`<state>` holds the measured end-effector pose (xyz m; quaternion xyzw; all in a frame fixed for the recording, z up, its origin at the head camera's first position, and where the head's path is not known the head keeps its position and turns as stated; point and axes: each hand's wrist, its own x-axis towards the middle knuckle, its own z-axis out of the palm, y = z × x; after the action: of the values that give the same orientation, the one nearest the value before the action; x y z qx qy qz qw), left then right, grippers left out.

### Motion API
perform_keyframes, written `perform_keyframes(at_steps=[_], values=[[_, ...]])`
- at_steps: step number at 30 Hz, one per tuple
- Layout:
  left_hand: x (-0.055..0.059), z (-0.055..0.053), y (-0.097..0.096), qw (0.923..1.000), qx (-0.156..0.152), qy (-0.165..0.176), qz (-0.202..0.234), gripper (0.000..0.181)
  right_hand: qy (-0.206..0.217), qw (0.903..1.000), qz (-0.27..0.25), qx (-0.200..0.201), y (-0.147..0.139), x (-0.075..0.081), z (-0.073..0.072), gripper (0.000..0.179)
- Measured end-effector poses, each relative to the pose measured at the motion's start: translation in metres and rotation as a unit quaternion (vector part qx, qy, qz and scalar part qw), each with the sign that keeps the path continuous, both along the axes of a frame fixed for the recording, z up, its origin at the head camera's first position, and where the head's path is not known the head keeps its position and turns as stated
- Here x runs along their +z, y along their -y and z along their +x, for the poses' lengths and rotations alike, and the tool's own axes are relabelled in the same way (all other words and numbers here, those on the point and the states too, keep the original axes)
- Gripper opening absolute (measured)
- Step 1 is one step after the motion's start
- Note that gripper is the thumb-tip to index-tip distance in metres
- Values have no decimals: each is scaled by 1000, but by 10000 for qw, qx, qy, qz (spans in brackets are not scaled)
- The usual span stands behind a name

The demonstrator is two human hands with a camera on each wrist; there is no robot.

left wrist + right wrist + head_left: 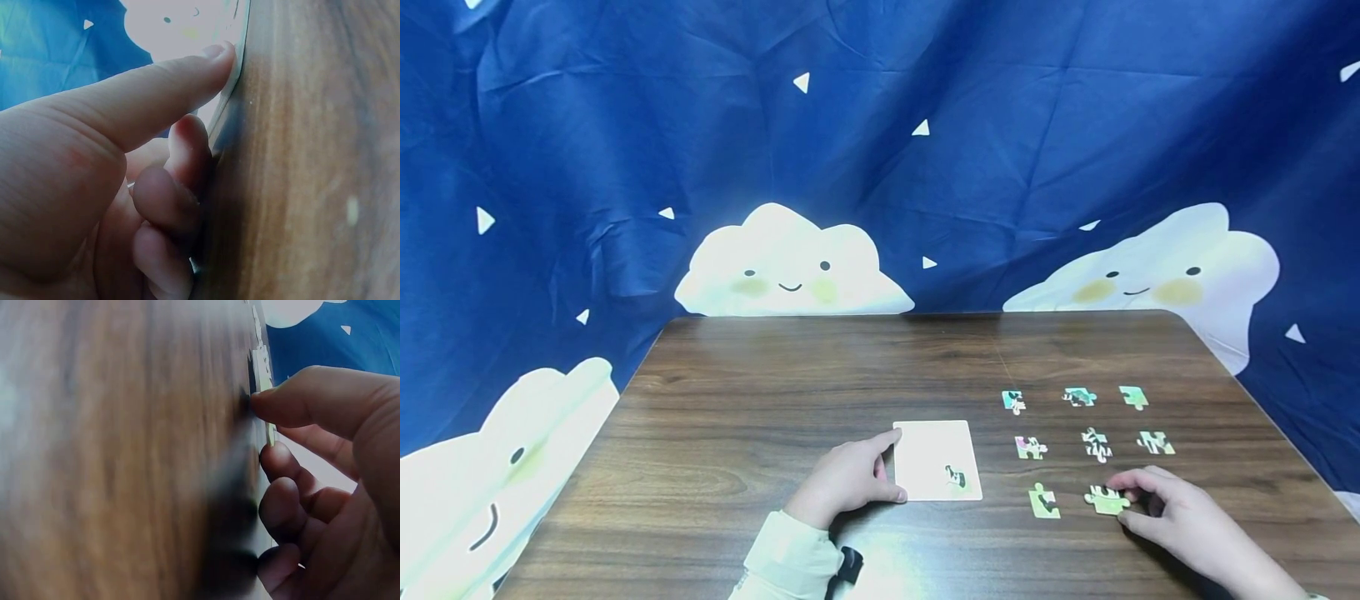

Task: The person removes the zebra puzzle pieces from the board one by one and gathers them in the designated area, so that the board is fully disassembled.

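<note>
A white square board point(932, 450) lies on the table, a small green, black and white patch point(956, 477) at its lower right; whether that is a loose piece or a print, I cannot tell. My left hand point(853, 479) touches the board's left side, index finger near the far corner and thumb point(187, 75) at the near one. Over on the right, my right hand point(1176, 517) pinches a light green puzzle piece point(1105, 502) at its right end between thumb and index finger. In the right wrist view the piece shows edge-on beside the thumb point(294, 400).
Several puzzle pieces lie spaced in rows right of the board: a green one point(1043, 502) nearest, a black-and-white one point(1097, 445) mid-row, a teal one point(1079, 397) farther back. The brown wooden table point(737, 392) ends at a blue cloth point(880, 167) with clouds.
</note>
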<state>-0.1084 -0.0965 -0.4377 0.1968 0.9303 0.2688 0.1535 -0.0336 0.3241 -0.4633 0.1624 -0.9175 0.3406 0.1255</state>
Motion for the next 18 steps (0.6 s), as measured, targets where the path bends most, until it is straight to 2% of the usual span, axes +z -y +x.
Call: perform_keyframes(at_steps=[7,18], values=[[0,0,0,10000,-15,-3,18,85,26,10000,37,-9,-5,0,0,37],[-2,0,0,9999,23,66,112,85,427,9987,207,-159,-10,1,0,35]])
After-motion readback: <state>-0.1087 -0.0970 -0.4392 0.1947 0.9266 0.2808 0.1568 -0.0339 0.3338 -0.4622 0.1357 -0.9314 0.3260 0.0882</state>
